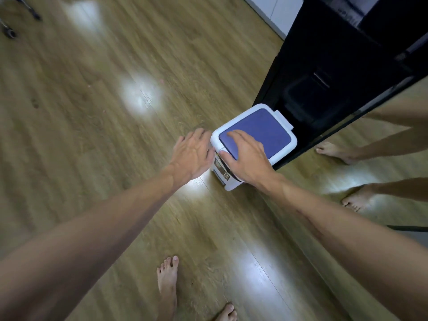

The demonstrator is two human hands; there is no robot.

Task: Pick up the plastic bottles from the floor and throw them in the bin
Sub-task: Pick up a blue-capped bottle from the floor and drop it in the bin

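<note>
- Nearest the camera are the person's two bare forearms, reaching forward and down, with a bare foot [168,283] on the wooden floor [92,135] below them.
- The right hand [246,158] lies on the bin [281,147], fingers spread over the near part of its blue lid [264,133] and thumb at the lid's near-left corner. It presses or rests there with relaxed fingers and grasps nothing.
- The left hand [191,154] hovers just left of that contact, fingers relaxed, beside the bin's white rim. Whether it touches the rim cannot be told through the motion blur. It too holds nothing.
- The bin stands on the floor under the right hand, its far side against a dark glossy cabinet [335,66], which mirrors legs and feet to the right of the hand.
- No plastic bottle shows anywhere: neither in a hand nor on the visible floor. Any bottles lie out of view or already inside the bin.
- Judged step: the lid is down, so this looks like handling the lid, either about to open it or having just shut it.
- The next move probably calls for freeing both hands from the bin and turning to search the floor well away from it.
</note>
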